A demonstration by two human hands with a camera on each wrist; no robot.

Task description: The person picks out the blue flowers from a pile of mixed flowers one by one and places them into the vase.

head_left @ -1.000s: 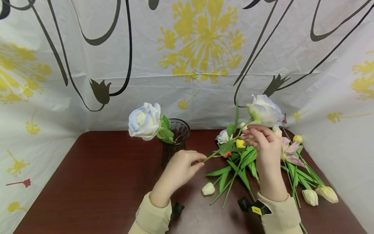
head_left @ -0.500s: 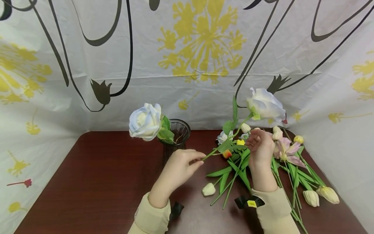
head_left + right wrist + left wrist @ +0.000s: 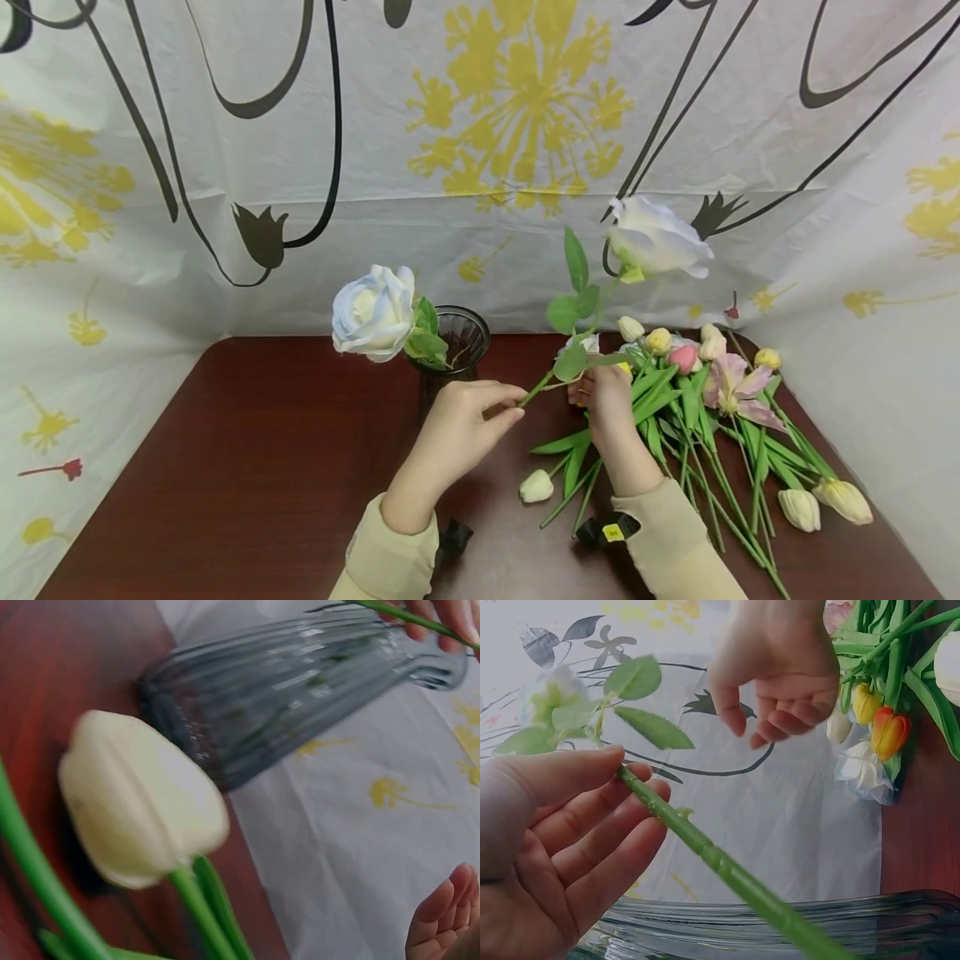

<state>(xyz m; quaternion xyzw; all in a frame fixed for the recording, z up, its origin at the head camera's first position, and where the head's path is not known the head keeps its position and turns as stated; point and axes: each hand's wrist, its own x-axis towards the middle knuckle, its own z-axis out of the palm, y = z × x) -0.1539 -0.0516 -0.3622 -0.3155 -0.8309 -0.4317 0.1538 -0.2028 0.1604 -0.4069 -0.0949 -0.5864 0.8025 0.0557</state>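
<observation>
To seat the white rose well, keep its stem steady and steer the cut end toward the mouth of the glass vase, just behind the left hand. That hand pinches the stem low between thumb and fingers, the bloom riding high and rightward. The right hand sits just beside it, fingers loosely curled, apparently holding nothing, above the loose tulips.
</observation>
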